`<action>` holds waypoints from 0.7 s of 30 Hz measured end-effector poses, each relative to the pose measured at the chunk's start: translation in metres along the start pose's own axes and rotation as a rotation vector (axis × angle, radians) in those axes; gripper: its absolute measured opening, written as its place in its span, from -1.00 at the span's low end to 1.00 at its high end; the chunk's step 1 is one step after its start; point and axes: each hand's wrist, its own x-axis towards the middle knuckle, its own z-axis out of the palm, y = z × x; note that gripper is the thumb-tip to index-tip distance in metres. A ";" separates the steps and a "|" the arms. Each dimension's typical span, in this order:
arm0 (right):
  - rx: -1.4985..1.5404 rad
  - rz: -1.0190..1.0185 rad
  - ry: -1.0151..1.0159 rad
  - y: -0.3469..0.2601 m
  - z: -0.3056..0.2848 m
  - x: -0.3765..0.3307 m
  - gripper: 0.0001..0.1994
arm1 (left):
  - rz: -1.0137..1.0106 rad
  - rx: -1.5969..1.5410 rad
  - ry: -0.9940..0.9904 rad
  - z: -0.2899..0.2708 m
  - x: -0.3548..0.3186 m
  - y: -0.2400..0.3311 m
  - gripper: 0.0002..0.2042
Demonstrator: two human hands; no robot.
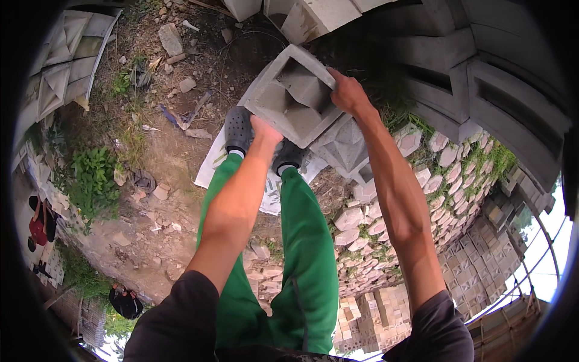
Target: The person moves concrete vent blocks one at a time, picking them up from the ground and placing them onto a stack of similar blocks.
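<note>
A square grey concrete breeze block (297, 92) with a sunken angular pattern is held tilted between my two hands, above my feet. My left hand (265, 128) is closed on its near left edge, most of the fingers hidden by the block. On the opposite side, my right hand (350, 93) grips the upper right edge with its fingers curled round. A second concrete block (342, 145), with a raised star-like face, lies just below and to the right of the held one. Under my grey clogs (239, 128) is a white printed sack (211, 168).
Large concrete blocks (449, 90) are stacked along the right, with more blocks (319, 18) at the top. Hexagonal pavers (395, 202) cover the ground at lower right. Broken rubble (170, 39) litters the dirt on the left. Two people (125, 301) are at the far left.
</note>
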 end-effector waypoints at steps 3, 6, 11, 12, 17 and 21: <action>-0.098 -0.013 -0.005 -0.040 -0.034 -0.016 -0.38 | -0.049 -0.333 0.117 0.040 -0.036 0.025 -0.52; -0.041 -0.017 0.025 -0.082 -0.073 -0.066 -0.38 | -0.058 -0.393 0.153 0.074 -0.101 0.067 -0.55; 0.290 0.027 0.012 -0.166 -0.150 -0.239 -0.38 | 0.047 -0.153 0.121 0.129 -0.300 0.143 -0.47; 0.280 0.048 0.031 -0.185 -0.164 -0.285 -0.34 | 0.107 -0.084 0.114 0.146 -0.350 0.159 -0.46; 0.946 0.006 -0.053 -0.249 -0.249 -0.460 -0.21 | -0.099 -0.165 -0.158 0.193 -0.489 0.205 -0.42; 1.154 0.486 -0.147 -0.253 -0.193 -0.416 -0.16 | -0.079 -0.054 -0.208 0.199 -0.512 0.224 -0.42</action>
